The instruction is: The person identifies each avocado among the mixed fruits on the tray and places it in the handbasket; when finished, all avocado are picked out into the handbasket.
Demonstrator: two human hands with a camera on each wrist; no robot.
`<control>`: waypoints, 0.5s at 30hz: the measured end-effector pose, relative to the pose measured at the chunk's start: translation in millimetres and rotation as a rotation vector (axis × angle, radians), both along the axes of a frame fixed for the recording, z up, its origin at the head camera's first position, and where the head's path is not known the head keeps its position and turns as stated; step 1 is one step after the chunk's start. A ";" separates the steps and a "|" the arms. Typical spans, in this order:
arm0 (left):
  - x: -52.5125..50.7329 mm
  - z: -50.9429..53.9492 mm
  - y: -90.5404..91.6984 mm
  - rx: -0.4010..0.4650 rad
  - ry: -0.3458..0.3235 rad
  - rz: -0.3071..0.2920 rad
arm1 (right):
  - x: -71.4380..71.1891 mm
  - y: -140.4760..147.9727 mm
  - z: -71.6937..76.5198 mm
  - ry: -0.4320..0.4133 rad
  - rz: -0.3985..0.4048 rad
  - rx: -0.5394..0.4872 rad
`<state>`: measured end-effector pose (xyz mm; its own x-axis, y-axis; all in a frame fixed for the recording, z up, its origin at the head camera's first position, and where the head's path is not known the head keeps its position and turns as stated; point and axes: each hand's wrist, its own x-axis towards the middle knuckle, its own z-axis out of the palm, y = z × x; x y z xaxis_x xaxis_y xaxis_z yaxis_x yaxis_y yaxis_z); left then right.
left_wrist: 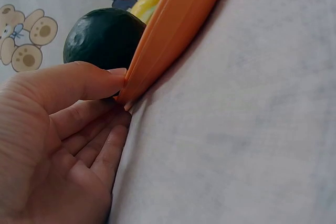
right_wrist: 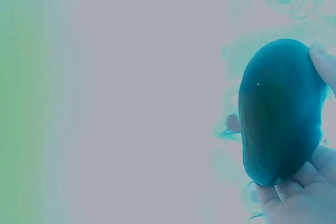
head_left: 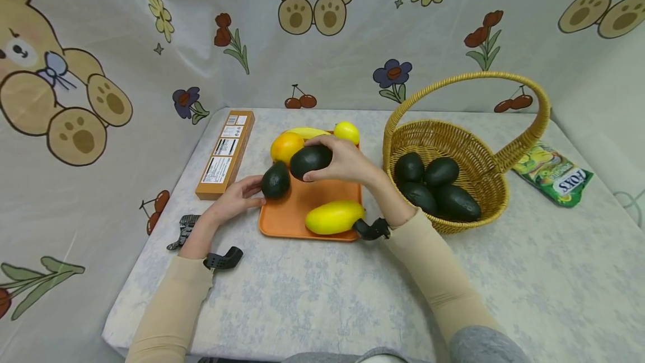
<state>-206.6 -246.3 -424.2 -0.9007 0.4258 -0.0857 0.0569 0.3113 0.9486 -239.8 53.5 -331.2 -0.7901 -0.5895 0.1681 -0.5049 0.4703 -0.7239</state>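
My right hand [head_left: 347, 159] grips a dark green avocado [head_left: 311, 162] above the orange tray [head_left: 287, 222]. In the right wrist view this avocado [right_wrist: 281, 111] sits between thumb and fingers. At the tray's left edge, my left hand [head_left: 233, 200] pinches the rim, thumb on top and fingers below, as the left wrist view shows. Just inside that edge lies another avocado [head_left: 275, 181], close to the left fingertips. The tray also bears an orange [head_left: 286, 147], a banana [head_left: 307, 133], a lemon [head_left: 346, 131] and a large yellow fruit [head_left: 332, 217], perhaps a mango.
To the right stands a wicker basket [head_left: 473, 157] with a tall handle, holding several avocados [head_left: 456, 203]. Behind its right side lies a green packet [head_left: 556, 178]. An orange-brown box [head_left: 225, 153] lies left of the tray. A patterned cloth hangs behind the table.
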 end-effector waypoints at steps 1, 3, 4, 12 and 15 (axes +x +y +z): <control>-1.6 -3.9 -1.2 -0.001 0.006 0.001 | 4.4 1.7 5.1 0.005 0.006 -0.008; -2.7 -6.8 -2.1 -0.006 0.015 0.002 | 13.4 7.2 14.7 0.025 0.025 -0.026; -2.5 -6.7 -2.0 -0.003 0.016 0.001 | 18.1 11.0 19.3 0.040 0.034 -0.037; -4.4 -9.6 -3.4 0.003 0.019 -0.001 | 49.6 68.5 41.2 0.204 0.017 -0.069; -4.7 -9.7 -3.1 0.002 0.016 0.003 | 58.2 96.8 43.7 0.245 -0.023 -0.070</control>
<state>-211.3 -249.4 -433.9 -0.9033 0.4232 -0.0703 0.0714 0.3099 0.9481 -181.6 150.3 -287.5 -0.7338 -0.5520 0.3960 -0.6589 0.4365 -0.6126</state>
